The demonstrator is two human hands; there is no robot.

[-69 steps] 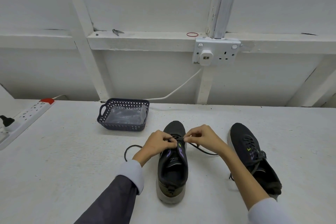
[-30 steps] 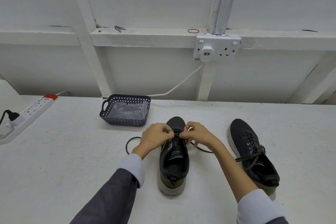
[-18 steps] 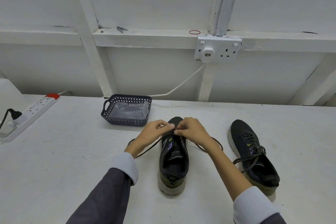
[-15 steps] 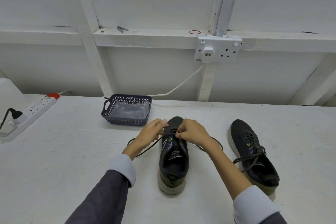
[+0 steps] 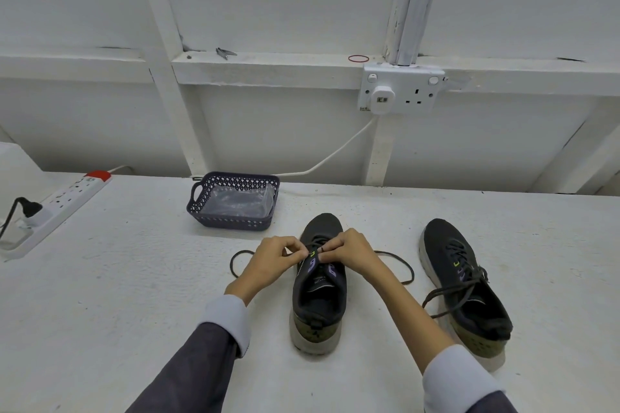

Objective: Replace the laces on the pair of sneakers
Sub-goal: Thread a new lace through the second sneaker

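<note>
Two black sneakers stand on the white table, toes pointing away from me. The left sneaker [image 5: 318,292] sits in the middle. My left hand [image 5: 273,260] and my right hand [image 5: 349,253] meet over its eyelets, and each pinches the dark lace [image 5: 401,265] there. The lace's loose ends loop out onto the table on both sides of the shoe. The right sneaker [image 5: 464,292] stands apart to the right, laced, with its lace ends lying loose across it.
A dark perforated basket [image 5: 233,201] holding a clear plastic bag sits behind the left sneaker. A white power strip [image 5: 57,208] lies at the far left edge. A wall socket [image 5: 401,89] and its cable are on the wall behind.
Both hands stay at the left sneaker's eyelets and have shifted slightly toward its toe. The lace loops now lie wider on the table to the left and right.
</note>
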